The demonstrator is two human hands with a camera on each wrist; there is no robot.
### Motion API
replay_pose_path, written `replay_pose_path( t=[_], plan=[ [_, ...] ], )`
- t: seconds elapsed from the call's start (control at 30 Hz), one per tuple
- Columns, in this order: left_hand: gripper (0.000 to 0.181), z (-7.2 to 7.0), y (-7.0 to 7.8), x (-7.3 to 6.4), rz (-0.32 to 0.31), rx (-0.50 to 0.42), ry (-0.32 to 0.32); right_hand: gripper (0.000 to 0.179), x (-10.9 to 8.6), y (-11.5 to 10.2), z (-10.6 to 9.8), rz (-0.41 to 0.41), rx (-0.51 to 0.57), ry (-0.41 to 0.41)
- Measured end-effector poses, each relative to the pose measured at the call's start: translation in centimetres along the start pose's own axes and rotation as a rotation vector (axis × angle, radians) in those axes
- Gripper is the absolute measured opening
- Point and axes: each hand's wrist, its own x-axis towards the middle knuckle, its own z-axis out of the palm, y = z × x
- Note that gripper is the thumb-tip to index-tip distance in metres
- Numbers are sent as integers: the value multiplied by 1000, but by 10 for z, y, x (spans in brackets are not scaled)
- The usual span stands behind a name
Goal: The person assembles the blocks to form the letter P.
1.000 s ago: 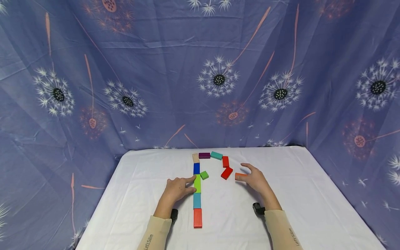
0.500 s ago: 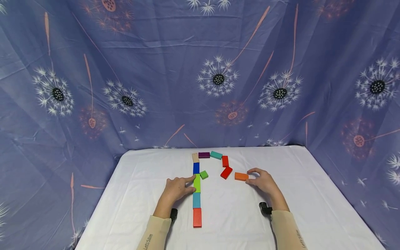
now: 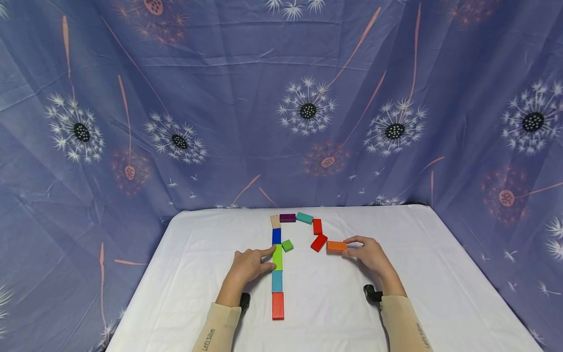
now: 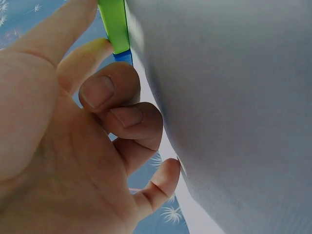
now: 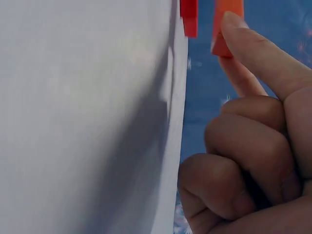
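A lime green block [image 3: 277, 257] lies in the middle of a line of blocks. My left hand [image 3: 249, 266] touches its left side with the thumb and index fingertip, the other fingers bent in the left wrist view. My right hand [image 3: 370, 254] pinches the right end of an orange block [image 3: 336, 247] between thumb and index finger. In the right wrist view this orange block [image 5: 228, 29] appears raised off the table. Just left of it lies a tilted red block [image 3: 318, 243], whose end almost meets the orange one. A small green block [image 3: 287, 245] touches the line's right side.
Along the line lie a blue block [image 3: 276, 236], a teal block [image 3: 277, 281] and a larger red block [image 3: 278, 306]. Wooden [image 3: 275, 221], purple [image 3: 288, 218], turquoise [image 3: 304, 218] and red [image 3: 317, 227] blocks curve across the back. A white cloth covers the table [image 3: 321, 313].
My right hand first drew back to the orange block's right end. It now pinches the block, which has shifted slightly left and up toward the tilted red block. My left hand stays put.
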Motion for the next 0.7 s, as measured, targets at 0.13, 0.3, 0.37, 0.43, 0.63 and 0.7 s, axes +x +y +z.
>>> replay_pose_path(
  t=[0.13, 0.3, 0.37, 0.43, 0.63, 0.7],
  plan=[
    [60, -1, 1, 0, -7, -3, -4, 44, -4, -17, 10, 17, 87, -2],
    [61, -1, 2, 0, -11, -7, -6, 37, -12, -41, 36, 9, 130, 7],
    [61, -1, 2, 0, -8, -7, -4, 37, -14, -47, 46, -11, 126, 8],
    [61, -1, 2, 0, -11, -8, -7, 36, -16, -52, 55, -26, 128, 8],
    [60, 1, 1, -1, -14, -5, -12, 33, -17, -55, 73, -48, 96, 9],
    [60, 0, 0, -1, -8, -5, -4, 31, -17, -56, 78, -57, 80, 19]
  ],
)
